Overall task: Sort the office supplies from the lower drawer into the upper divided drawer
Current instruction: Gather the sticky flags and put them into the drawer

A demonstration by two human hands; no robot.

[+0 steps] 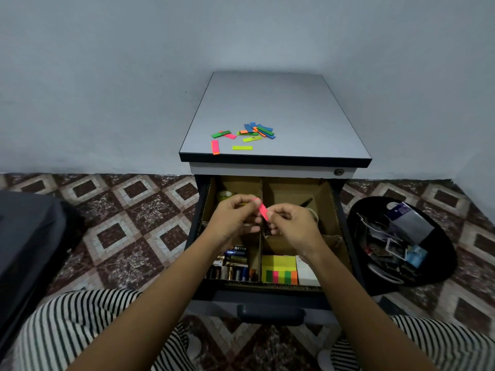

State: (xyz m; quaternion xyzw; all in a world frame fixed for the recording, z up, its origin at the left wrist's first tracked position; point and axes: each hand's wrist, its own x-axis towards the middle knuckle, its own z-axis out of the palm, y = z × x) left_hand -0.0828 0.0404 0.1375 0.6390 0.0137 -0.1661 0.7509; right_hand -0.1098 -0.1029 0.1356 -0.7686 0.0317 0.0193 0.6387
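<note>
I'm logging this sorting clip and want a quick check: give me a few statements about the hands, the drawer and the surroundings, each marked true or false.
1. The left hand and the right hand both pinch the pink strip above the open drawer. True.
2. The batteries lie in the near right compartment. False: they lie in the near left one.
3. Coloured strips lie scattered on the cabinet top. True.
4. The black bin stands on the floor to the left of the cabinet. False: it stands to the right.
</note>
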